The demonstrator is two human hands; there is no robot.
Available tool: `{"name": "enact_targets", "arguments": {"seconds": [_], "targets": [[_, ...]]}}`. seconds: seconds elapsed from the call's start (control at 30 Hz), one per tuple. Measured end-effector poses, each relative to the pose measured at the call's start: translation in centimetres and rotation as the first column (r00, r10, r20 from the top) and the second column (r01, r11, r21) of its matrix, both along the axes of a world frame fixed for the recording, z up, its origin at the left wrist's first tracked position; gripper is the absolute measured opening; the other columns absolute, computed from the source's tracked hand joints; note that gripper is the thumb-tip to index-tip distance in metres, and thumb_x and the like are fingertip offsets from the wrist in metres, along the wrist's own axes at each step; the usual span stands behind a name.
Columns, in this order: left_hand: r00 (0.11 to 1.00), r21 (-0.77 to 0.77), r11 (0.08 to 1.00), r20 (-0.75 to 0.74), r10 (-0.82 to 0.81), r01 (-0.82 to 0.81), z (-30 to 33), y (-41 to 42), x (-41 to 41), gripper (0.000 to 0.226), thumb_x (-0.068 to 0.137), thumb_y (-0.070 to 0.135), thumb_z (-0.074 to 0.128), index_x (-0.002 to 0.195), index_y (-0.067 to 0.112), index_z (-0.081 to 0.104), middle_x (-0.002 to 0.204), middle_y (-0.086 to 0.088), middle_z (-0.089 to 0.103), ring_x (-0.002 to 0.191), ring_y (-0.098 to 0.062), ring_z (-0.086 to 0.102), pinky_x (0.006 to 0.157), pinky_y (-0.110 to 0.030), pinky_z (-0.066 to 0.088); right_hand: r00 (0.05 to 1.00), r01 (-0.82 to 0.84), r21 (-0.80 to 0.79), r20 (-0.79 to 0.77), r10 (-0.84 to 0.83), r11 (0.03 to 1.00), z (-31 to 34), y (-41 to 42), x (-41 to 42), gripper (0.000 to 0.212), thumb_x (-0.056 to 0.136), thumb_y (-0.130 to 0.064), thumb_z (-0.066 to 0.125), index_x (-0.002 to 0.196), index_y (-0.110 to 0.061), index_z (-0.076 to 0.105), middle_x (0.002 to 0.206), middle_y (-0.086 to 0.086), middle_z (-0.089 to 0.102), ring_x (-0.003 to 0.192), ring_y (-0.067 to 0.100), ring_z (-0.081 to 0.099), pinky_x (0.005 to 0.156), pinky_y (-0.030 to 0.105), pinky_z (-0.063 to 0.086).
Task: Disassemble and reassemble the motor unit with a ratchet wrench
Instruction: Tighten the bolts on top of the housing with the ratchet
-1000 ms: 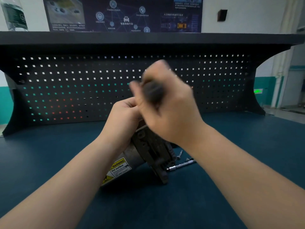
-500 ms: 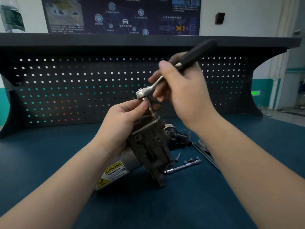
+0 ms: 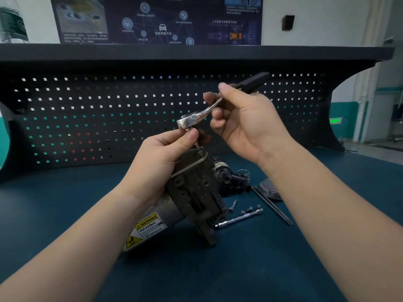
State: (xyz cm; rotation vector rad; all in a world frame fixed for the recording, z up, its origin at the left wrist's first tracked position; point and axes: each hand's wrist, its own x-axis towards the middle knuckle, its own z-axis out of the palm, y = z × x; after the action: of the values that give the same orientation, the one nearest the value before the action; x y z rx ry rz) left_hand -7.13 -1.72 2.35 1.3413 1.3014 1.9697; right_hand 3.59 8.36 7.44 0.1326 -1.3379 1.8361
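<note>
chrome ratchet wrench [image 3: 197, 117] has swung from a blurred stroke to a near-steady pose, head seated over the motor unit [image 3: 192, 192] on the bench. right hand [image 3: 246, 123] grips its handle; left hand [image 3: 165, 153] pinches the socket — likely mid-turn on one bolt.

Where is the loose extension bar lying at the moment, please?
The extension bar lies on the blue bench top, just right of the motor unit, beside some loose bolts.
</note>
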Motion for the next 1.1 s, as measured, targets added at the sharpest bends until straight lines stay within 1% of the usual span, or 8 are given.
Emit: {"name": "enact_targets", "arguments": {"seconds": [0.27, 0.47, 0.53, 0.7, 0.8, 0.93, 1.0, 1.1], "targets": [[0.997, 0.004, 0.998, -0.046, 0.07, -0.07, -0.2, 0.2, 0.0, 0.025, 0.073, 0.035, 0.066, 0.081, 0.015, 0.079, 0.079, -0.004, 0.074, 0.066, -0.013, 0.067, 0.061, -0.026, 0.058, 0.959, 0.248, 0.151, -0.181, -0.219, 0.957, -0.8, -0.9, -0.7, 0.011, 0.101, -0.023, 0.048, 0.095, -0.015, 0.043, 0.073, 0.011, 0.067, 0.049, 0.016, 0.057, 0.046, 0.025, 0.046], [0.973, 0.032, 0.979, -0.114, 0.201, -0.199, 0.0, 0.3, -0.1, 0.035, 0.085, 0.009, 0.056, 0.062, 0.03, 0.071, 0.059, 0.022, 0.066, 0.058, 0.01, 0.06, 0.057, -0.016, 0.048, 0.645, 0.743, 0.67, -0.717, -0.265, -0.005, -2.9, -2.8, -1.2, 0.018, 0.077, 0.002, 0.075, 0.09, 0.006, 0.064, 0.076, 0.009, 0.061, 0.066, 0.022, 0.058, 0.064, 0.029, 0.05], [0.993, 0.045, 0.996, -0.085, 0.08, -0.076, 0.0, 0.2, -0.2, 0.028, 0.086, 0.009, 0.062, 0.067, 0.025, 0.075, 0.066, 0.011, 0.071, 0.062, 0.001, 0.065, 0.056, -0.018, 0.052, 0.655, 0.739, 0.665, -0.672, -0.346, 0.109, -2.6, -2.8, -1.1, 0.014, 0.084, -0.006, 0.071, 0.09, 0.002, 0.062, 0.076, 0.002, 0.06, 0.063, 0.014, 0.059, 0.062, 0.025, 0.05], [0.993, 0.026, 0.995, 0.059, -0.1, 0.098, 0.0, 0.0, -0.6, 0.024, 0.079, 0.023, 0.062, 0.093, 0.01, 0.076, 0.093, -0.004, 0.075, 0.073, -0.014, 0.069, 0.063, -0.027, 0.058, 0.938, 0.333, 0.225, -0.177, -0.298, 0.916, -0.8, -1.2, -0.3, 0.011, 0.1, -0.015, 0.049, 0.09, -0.009, 0.049, 0.069, 0.009, 0.067, 0.048, 0.013, 0.058, 0.046, 0.023, 0.047], [0.997, 0.012, 0.998, 0.054, -0.057, 0.056, 0.0, 0.1, -0.3, 0.022, 0.076, 0.025, 0.066, 0.088, 0.011, 0.078, 0.087, -0.005, 0.075, 0.069, -0.014, 0.069, 0.059, -0.026, 0.057, 0.994, 0.083, -0.104, -0.066, -0.09, 0.991, -0.3, -0.4, -0.1, 0.014, 0.101, -0.019, 0.048, 0.089, -0.01, 0.048, 0.067, 0.008, 0.068, 0.045, 0.01, 0.054, 0.042, 0.02, 0.043], [0.998, 0.016, 1.0, 0.058, 0.013, -0.014, -0.3, 0.5, -0.5, 0.024, 0.072, 0.028, 0.069, 0.086, 0.011, 0.078, 0.082, -0.008, 0.074, 0.066, -0.016, 0.068, 0.057, -0.026, 0.056, 0.964, 0.256, 0.104, -0.105, -0.245, 0.961, -0.6, -0.8, -0.5, 0.011, 0.099, -0.02, 0.051, 0.092, -0.013, 0.048, 0.071, 0.008, 0.07, 0.047, 0.013, 0.056, 0.045, 0.023, 0.045], [0.998, 0.033, 0.999, 0.051, 0.027, -0.029, -0.3, 0.6, -0.5, 0.022, 0.07, 0.027, 0.072, 0.084, 0.011, 0.078, 0.081, -0.008, 0.074, 0.065, -0.015, 0.068, 0.056, -0.024, 0.054, 0.866, 0.491, 0.363, -0.3, -0.4, 0.792, -1.3, -2.0, -0.7, 0.009, 0.096, -0.017, 0.058, 0.094, -0.013, 0.05, 0.074, 0.007, 0.068, 0.053, 0.014, 0.06, 0.05, 0.027, 0.049], [0.988, 0.051, 0.987, -0.036, 0.152, -0.15, -0.3, 0.5, -0.6, 0.012, 0.067, 0.023, 0.071, 0.075, 0.016, 0.076, 0.066, 0.014, 0.069, 0.061, 0.007, 0.06, 0.06, -0.016, 0.048, 0.646, 0.749, 0.645, -0.662, -0.38, 0.151, -2.8, -3.3, -1.2, 0.017, 0.079, -0.001, 0.072, 0.092, 0.001, 0.061, 0.078, 0.002, 0.061, 0.066, 0.015, 0.059, 0.064, 0.029, 0.052]]}}
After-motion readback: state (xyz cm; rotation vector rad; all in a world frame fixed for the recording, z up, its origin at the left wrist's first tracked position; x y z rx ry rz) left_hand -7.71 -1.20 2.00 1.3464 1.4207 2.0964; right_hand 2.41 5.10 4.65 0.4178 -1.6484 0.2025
